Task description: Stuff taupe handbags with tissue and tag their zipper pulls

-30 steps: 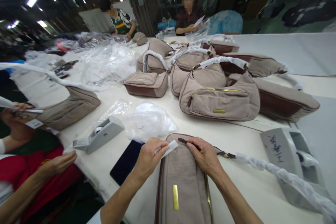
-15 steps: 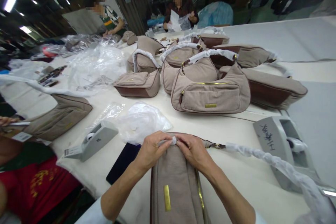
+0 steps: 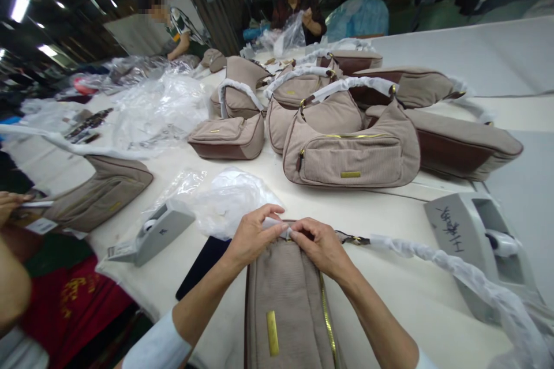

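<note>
- Left hand (image 3: 255,236) is pinching a white strip (image 3: 287,233) at the bag's (image 3: 285,294) far end; right hand (image 3: 320,245) is keeping bent fingertips there, exact grip hidden.
- Bag is lying toward the table's (image 3: 407,288) near edge, probably soft, light; its sides are offering grip.
- More bags (image 3: 352,153) are standing mid-table; people (image 3: 298,17) are working beyond.

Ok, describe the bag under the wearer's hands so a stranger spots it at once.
At the near side of the white table, the wearer's bare left hand and right hand nearly meet. Beneath them lies a beige ribbed-fabric bag with a gold metal zip. Its slim gold plate appears nearly upright; the beige bag behind has a level one.
</note>
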Available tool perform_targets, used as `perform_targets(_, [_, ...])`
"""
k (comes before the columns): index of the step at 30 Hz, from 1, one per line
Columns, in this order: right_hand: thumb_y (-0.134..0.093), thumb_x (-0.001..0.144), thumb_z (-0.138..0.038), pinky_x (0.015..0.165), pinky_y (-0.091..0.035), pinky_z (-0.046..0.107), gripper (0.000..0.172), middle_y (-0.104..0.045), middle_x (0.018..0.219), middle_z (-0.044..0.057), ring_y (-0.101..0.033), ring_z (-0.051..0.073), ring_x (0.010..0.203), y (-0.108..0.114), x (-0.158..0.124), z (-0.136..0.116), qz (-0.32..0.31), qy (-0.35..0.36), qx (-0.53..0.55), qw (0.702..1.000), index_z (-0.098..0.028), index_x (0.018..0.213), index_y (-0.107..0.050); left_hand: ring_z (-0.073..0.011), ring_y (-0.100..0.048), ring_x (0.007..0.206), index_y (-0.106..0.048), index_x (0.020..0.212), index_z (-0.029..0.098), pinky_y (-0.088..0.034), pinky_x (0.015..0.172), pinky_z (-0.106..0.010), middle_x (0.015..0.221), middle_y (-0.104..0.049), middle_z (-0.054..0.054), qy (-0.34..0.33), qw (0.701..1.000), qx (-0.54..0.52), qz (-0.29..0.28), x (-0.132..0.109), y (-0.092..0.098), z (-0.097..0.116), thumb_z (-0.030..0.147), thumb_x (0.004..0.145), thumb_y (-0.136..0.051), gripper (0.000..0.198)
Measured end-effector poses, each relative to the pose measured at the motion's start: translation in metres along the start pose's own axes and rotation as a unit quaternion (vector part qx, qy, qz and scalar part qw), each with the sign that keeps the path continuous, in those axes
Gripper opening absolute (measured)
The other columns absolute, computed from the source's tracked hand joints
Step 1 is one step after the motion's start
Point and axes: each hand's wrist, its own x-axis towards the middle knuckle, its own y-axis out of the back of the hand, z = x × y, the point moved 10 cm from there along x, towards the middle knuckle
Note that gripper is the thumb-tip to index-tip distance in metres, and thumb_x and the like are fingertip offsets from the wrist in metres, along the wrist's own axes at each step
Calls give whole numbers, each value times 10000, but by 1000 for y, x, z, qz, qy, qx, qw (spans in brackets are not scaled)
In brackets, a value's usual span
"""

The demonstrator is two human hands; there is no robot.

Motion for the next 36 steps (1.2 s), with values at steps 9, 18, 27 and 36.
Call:
perform_targets(9, [-371, 872, -301, 672, -405, 275, 306, -607, 761, 21, -551, 158, 682, -13, 7, 15, -71, -72, 61, 993, -163, 1025, -597, -118, -573, 615, -652, 837, 125, -458, 581, -221, 743, -649, -40, -15, 988, -134, -80, 7, -8, -10, 282, 746, -644, 182])
perform_targets(18, [-524, 801, -341, 561, -306, 230, 203, -502, 661, -25, -411, 110, 600, -37, 13, 2, -178, -44, 64, 981, -153, 769, -592, -198, -587, 941, -621, 1079, 189, -448, 836, -306, 1081, -617, -64, -74, 978, -152, -119, -10, 4, 1, 251, 746, -623, 339])
perform_targets(27, [-598, 753, -403, 569, -306, 232, 268, -529, 662, -8, -419, 112, 608, -43, 13, 14, -120, -82, 144, 979, -137, 736, -619, -86, -485, 484, -630, 763, 145, -334, 461, -164, 541, -555, 36, 80, 995, -37, -51, -5, 12, -32, 306, 721, -611, 167])
perform_targets(36, [-599, 749, -413, 588, -313, 236, 282, -549, 702, 0, -434, 116, 631, -49, 15, 6, -164, -81, 162, 970, -136, 794, -627, -80, -498, 405, -597, 793, 158, -367, 441, -148, 401, -505, 61, 103, 991, -88, -15, -12, 11, -30, 341, 751, -605, 188])
